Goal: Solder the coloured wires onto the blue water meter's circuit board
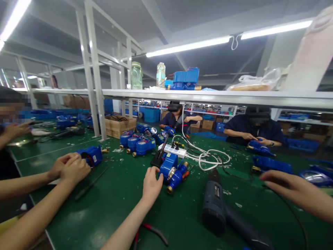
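Note:
My left hand is at the near-left side of a blue water meter with brass ends. Its thumb and fingers are curved and apart; whether the fingertips touch the meter is unclear. My right hand hovers at the right over the green table, fingers loosely bent and thumb apart, with nothing visible in it. Close below it runs a black cable. Between my hands lies a dark grey heat gun, nozzle pointing away. Pliers with red and black handles lie at the near edge, partly cut off.
A co-worker's hands work on a blue meter at left. Behind my meter are a white power strip, coiled white cable and several meters. A shelf crosses above. Two people sit opposite.

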`<control>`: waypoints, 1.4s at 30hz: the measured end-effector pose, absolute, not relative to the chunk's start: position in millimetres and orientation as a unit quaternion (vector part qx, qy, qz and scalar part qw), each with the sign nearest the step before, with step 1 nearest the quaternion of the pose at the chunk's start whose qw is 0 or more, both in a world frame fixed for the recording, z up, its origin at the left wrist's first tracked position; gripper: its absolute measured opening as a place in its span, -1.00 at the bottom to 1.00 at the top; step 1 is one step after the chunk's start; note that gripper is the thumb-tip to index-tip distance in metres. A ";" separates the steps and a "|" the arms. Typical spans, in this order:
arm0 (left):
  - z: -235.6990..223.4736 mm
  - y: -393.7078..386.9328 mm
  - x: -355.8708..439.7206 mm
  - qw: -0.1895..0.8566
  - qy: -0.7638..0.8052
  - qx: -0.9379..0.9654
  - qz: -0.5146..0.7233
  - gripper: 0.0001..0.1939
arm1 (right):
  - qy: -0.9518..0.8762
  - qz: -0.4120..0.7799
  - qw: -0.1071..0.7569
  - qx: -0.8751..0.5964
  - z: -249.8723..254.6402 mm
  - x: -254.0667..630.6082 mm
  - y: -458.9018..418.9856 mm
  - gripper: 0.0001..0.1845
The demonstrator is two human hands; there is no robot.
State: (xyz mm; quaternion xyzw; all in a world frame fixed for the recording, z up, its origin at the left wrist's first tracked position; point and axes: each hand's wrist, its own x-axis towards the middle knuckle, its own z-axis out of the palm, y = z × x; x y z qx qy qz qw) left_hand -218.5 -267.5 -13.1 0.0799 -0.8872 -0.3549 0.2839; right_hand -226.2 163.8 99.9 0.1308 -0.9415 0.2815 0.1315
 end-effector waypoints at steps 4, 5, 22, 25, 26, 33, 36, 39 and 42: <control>-14.9 -268.1 -203.9 0.289 -0.891 0.055 -0.346 -0.96 | -0.950 0.185 0.011 0.253 106.3 -276.6 32.1 -0.79; -14.7 -268.8 -201.7 0.286 -0.893 0.053 -0.345 -0.96 | -0.949 0.175 0.004 0.261 101.4 -288.0 2.6 -0.81; -19.9 -260.2 -200.5 0.207 -0.919 0.075 -0.327 -0.22 | -0.948 0.214 -0.035 0.233 41.2 -360.6 -149.3 -0.50; -14.1 -256.5 -196.0 0.208 -0.922 0.077 -0.317 -0.15 | -0.941 0.229 -0.051 0.243 37.6 -342.2 -147.6 -0.49; -11.4 -254.4 -193.6 0.210 -0.923 0.080 -0.313 -0.15 | -0.939 0.234 -0.061 0.243 35.7 -335.4 -147.7 -0.49; 2.5 -234.8 -172.3 0.187 -0.931 0.091 -0.301 0.02 | -0.934 0.250 -0.138 0.215 39.4 -334.1 -160.6 -0.66; 1.3 -231.1 -168.8 0.165 -0.936 0.084 -0.298 0.02 | -0.939 0.265 -0.117 0.184 52.1 -365.2 -173.2 -0.69; 1.0 -232.0 -168.5 0.141 -0.942 0.071 -0.297 -0.05 | -0.940 0.305 -0.062 0.142 57.3 -399.3 -190.1 -0.78; 6.7 -234.6 -168.1 0.096 -0.946 0.067 -0.301 -0.10 | -0.925 0.366 -0.016 0.099 54.5 -427.4 -208.7 -0.82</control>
